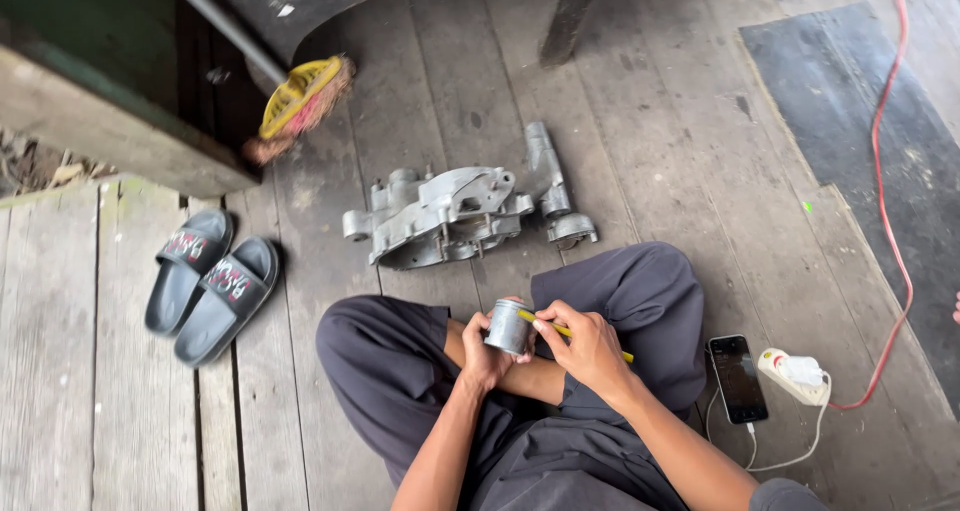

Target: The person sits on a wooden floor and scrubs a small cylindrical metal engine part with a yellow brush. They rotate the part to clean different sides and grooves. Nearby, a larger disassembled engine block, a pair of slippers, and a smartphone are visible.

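I sit cross-legged on a wooden plank floor. My left hand (483,356) grips a small grey metal cylinder (507,327), shaped like a piston, held over my lap. My right hand (585,349) holds a thin yellow-handled tool (560,330) whose tip meets the top edge of the cylinder. Just beyond my knees lies a grey cast-metal engine casing (450,214) flat on the planks.
A pair of dark slide sandals (208,283) lies to the left. A yellow-backed brush (299,101) leans by a dark beam at upper left. A phone (737,377) charges from a white plug strip (795,373) on a red cable (885,186) at right, beside a dark mat (870,141).
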